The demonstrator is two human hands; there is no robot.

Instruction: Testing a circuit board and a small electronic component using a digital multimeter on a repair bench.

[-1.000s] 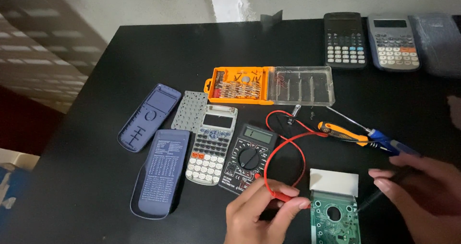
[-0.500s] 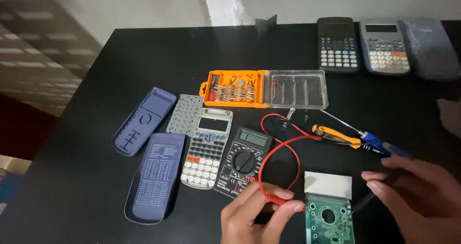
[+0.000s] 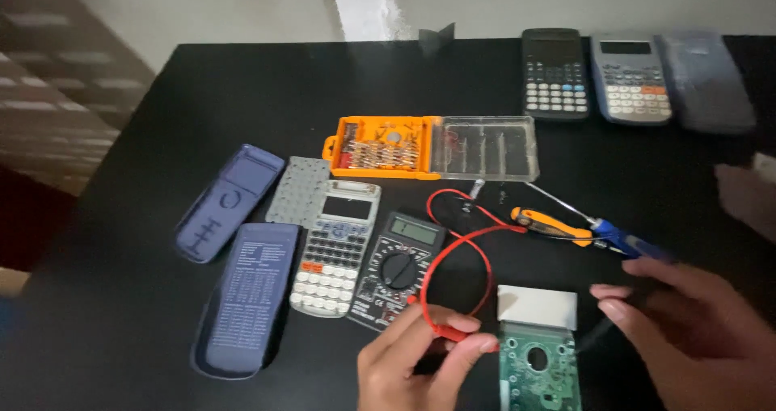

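My left hand pinches the thin red probe beside the green circuit board at the table's near edge; light, fragile, best gripped by its edges; right hand fingers loosely curled

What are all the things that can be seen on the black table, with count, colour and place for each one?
table: 1, black, fills the view
multimeter: 1, black, centre front
red lead: 1, loops from the multimeter to the left hand
circuit board: 1, green, with a white part at its top, front, between the hands
light calculator: 1, white-grey, left of the multimeter
key sheet: 1, grey, behind that calculator
blue covers: 2, far left
bit case: 1, orange with a clear lid, open, centre
screwdrivers: 2, orange and blue handles, right of centre
far calculators: 2, black and grey, back right, a dark cover beside them
left hand: pinches the red probe
right hand: beside the board; what it holds is unclear
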